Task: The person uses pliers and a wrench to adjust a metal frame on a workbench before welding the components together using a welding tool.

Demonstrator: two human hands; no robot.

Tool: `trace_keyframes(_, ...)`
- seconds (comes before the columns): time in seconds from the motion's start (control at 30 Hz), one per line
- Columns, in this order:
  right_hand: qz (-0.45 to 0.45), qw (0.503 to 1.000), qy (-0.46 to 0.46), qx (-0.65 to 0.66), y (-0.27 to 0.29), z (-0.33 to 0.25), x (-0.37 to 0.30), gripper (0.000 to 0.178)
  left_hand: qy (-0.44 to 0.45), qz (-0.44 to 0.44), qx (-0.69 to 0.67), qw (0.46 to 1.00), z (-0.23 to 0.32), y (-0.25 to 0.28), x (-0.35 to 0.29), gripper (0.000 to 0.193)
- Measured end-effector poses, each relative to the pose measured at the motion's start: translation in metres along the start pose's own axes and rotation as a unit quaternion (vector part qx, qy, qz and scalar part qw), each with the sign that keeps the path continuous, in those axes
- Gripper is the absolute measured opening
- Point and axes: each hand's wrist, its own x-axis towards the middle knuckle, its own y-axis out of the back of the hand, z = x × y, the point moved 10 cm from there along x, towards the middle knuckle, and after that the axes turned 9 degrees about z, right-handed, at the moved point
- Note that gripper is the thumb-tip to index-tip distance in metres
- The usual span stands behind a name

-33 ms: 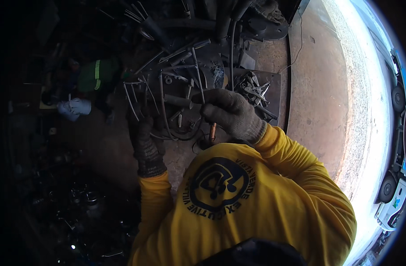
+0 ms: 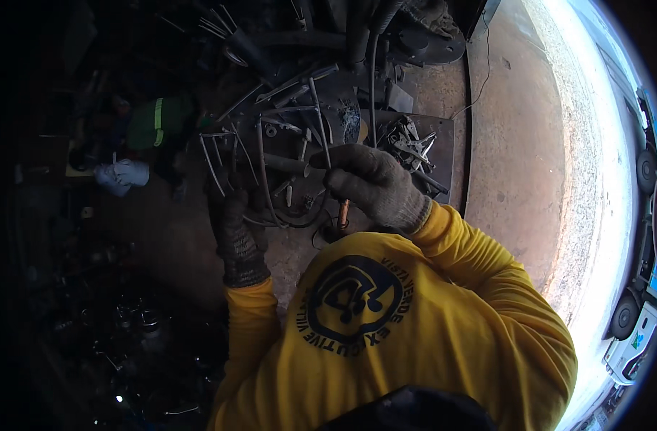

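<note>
A frame of bent grey metal rods (image 2: 262, 161) stands on the workbench in front of me. My right hand (image 2: 368, 179), in a grey knit glove, is closed around the lower end of the frame's right upright rod. Below its fingers shows a copper-coloured cylindrical piece (image 2: 343, 214); whether the hand grips that too is unclear. My left hand (image 2: 234, 223), also gloved, is at the frame's left side, beside the end of a thin rod. Its fingers lie in shadow. A grey pipe (image 2: 285, 164) lies between the hands.
Metal clamps (image 2: 412, 144) are piled on the bench's right part. A hose (image 2: 374, 93) runs down from the back. Rods stand in a dark holder (image 2: 246, 50) at back left. A person in a green top (image 2: 152, 122) is at far left. A truck (image 2: 634, 323) stands outside at right.
My hands and the rod frame have hardly moved. The truck outside sits slightly lower in the picture.
</note>
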Motion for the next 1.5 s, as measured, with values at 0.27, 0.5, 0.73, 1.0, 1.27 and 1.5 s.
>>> trace_keyframes(0.27,-0.003,0.999,0.010,0.039,0.037,-0.019,-0.012,0.033,-0.002,-0.008,0.019,1.000,-0.013,-0.040,-0.013,0.061)
trace_keyframes(0.5,0.028,0.992,0.067,0.107,0.053,-0.019,-0.011,0.049,0.123,0.102,-0.026,0.987,-0.039,-0.058,0.005,0.039)
trace_keyframes(0.73,0.075,0.991,-0.028,0.106,0.058,0.018,-0.029,0.043,0.171,0.108,-0.032,0.979,-0.033,-0.078,0.014,0.035)
trace_keyframes(1.0,0.069,0.994,-0.055,0.064,0.043,0.034,-0.029,0.040,0.188,0.085,-0.085,0.975,-0.042,-0.087,0.018,0.026)
trace_keyframes(1.27,0.063,0.997,0.004,0.043,0.035,0.015,-0.023,0.039,0.177,0.119,-0.032,0.976,-0.051,-0.092,0.008,0.030)
trace_keyframes(1.5,0.027,0.986,0.077,-0.143,0.027,-0.010,-0.014,0.032,0.222,0.046,-0.080,0.971,-0.067,-0.105,0.000,0.034)
